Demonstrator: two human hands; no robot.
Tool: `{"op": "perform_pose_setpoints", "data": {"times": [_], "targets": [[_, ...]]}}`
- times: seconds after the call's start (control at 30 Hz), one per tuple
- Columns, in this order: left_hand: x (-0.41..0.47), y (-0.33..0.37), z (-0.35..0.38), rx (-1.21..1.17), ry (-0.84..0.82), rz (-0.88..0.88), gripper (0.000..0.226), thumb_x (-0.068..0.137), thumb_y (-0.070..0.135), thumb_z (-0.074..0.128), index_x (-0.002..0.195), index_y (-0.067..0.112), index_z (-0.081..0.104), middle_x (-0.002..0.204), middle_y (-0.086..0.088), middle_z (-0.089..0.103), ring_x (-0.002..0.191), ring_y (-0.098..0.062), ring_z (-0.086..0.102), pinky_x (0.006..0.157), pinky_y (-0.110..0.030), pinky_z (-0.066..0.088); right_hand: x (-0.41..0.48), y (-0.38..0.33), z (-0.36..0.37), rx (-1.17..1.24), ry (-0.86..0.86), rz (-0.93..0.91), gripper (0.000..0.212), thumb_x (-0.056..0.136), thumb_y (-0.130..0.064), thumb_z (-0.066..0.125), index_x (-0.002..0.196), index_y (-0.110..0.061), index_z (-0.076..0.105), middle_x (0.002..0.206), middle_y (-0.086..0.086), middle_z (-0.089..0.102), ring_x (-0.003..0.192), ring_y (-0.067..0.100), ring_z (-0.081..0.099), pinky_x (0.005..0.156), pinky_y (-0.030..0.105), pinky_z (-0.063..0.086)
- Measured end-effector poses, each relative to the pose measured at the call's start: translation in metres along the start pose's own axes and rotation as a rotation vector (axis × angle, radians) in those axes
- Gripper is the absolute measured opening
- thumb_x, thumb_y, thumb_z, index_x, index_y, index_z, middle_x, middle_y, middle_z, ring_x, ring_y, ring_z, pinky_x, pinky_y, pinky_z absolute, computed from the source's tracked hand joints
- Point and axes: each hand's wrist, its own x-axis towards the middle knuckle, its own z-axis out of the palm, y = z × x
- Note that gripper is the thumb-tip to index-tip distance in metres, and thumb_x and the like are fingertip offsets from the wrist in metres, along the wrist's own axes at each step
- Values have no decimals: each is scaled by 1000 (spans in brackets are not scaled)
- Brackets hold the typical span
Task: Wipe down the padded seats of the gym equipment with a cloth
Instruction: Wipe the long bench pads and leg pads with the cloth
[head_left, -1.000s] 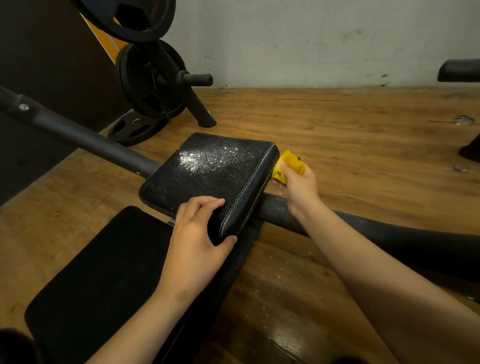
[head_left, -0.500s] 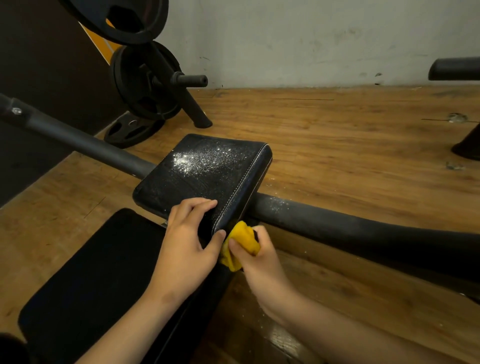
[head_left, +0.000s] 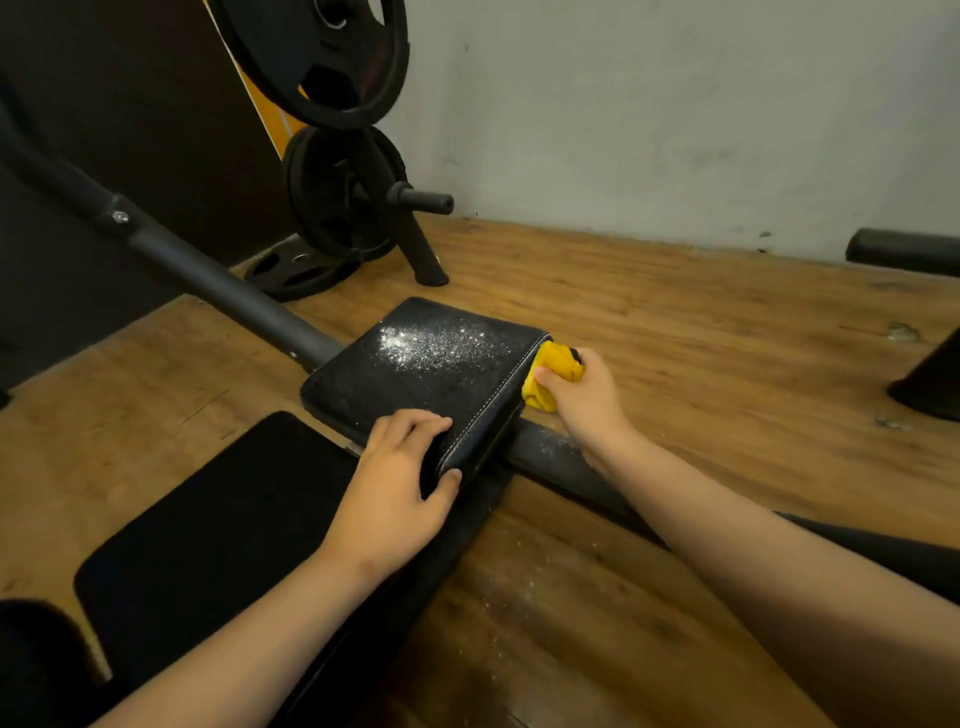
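Observation:
A black padded seat with white stitching sits mid-frame, its top dusted with white powder. My left hand grips its near right corner, fingers on top and thumb on the side. My right hand holds a bunched yellow cloth against the far end of the seat's right side. A second, larger black pad lies below and to the left.
A dark metal bar runs under the seat from upper left to lower right. Black weight plates on a rack stand at the back left by the grey wall. Wooden floor with scattered white powder surrounds the bench. A black foot stands at the right edge.
My right hand has slid the yellow cloth along the seat's right side from the near corner to the far end. My left hand has kept its grip on the near corner.

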Motion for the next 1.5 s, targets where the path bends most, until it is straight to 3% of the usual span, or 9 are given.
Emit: {"op": "perform_pose_setpoints", "data": {"times": [0.23, 0.37, 0.5, 0.7, 0.87, 1.03, 1.2, 1.3, 1.5], "targets": [[11, -11, -16, -45, 118, -38, 26, 95, 31, 54, 117, 20, 63, 124, 14, 47, 120, 5, 30, 105, -19, 26, 15, -54, -25, -34, -20, -64, 22, 95, -7, 54, 104, -11, 34, 94, 2, 48, 79, 11, 56, 72, 32, 57], [28, -38, -35, 72, 88, -52, 31, 94, 35, 54, 121, 20, 61, 128, 9, 49, 127, -9, 39, 108, -30, 32, 33, -61, -32, -230, -96, -81, 19, 94, -10, 56, 105, -10, 41, 93, 6, 55, 73, 13, 57, 65, 31, 57], [42, -73, -49, 133, 74, -135, 35, 93, 34, 57, 124, 17, 59, 128, 2, 53, 125, -18, 43, 106, -36, 35, 62, -56, -29, -417, -43, -113, 26, 87, -18, 66, 108, -18, 50, 106, 7, 59, 91, 22, 59, 79, 45, 57], [66, -122, -54, 125, 31, -284, 40, 93, 37, 55, 128, 16, 53, 129, -6, 54, 122, -25, 47, 101, -41, 38, 92, -45, -22, -613, -294, -97, 19, 97, -24, 54, 112, -14, 50, 92, 1, 56, 77, 11, 56, 63, 25, 52], [62, -139, -32, -19, 11, -376, 44, 95, 46, 44, 134, 25, 39, 110, -4, 59, 76, -13, 55, 61, -31, 41, 113, -38, -15, -754, -373, -171, 20, 98, -30, 51, 112, -16, 51, 97, 1, 57, 81, 12, 53, 66, 28, 44], [61, -142, -31, -35, 87, -362, 35, 93, 48, 48, 123, 33, 41, 116, 4, 58, 76, -15, 58, 63, -35, 43, 138, -38, 30, -748, -427, -192, 30, 97, -32, 52, 122, -15, 52, 109, 2, 59, 98, 20, 55, 87, 35, 44], [64, -139, -31, -30, 88, -375, 32, 92, 45, 51, 120, 31, 42, 117, 0, 60, 73, -20, 60, 61, -35, 42, 141, -41, 26, -700, -514, -133, 4, 96, -28, 56, 97, -24, 55, 94, -2, 61, 89, 18, 55, 80, 33, 46], [63, -138, -32, -29, 77, -378, 32, 93, 45, 50, 121, 31, 41, 116, -1, 60, 75, -18, 59, 62, -35, 42, 125, -46, -8, -633, -544, -91, 22, 95, -17, 57, 115, -10, 56, 104, 9, 63, 88, 15, 59, 78, 32, 53], [62, -136, -33, 2, 71, -389, 40, 94, 49, 47, 128, 28, 41, 119, -3, 60, 81, -17, 59, 66, -37, 48, 103, -36, -40, -454, -504, 42, 14, 95, -17, 55, 109, -17, 54, 102, 7, 63, 85, 15, 64, 65, 23, 55]]}}
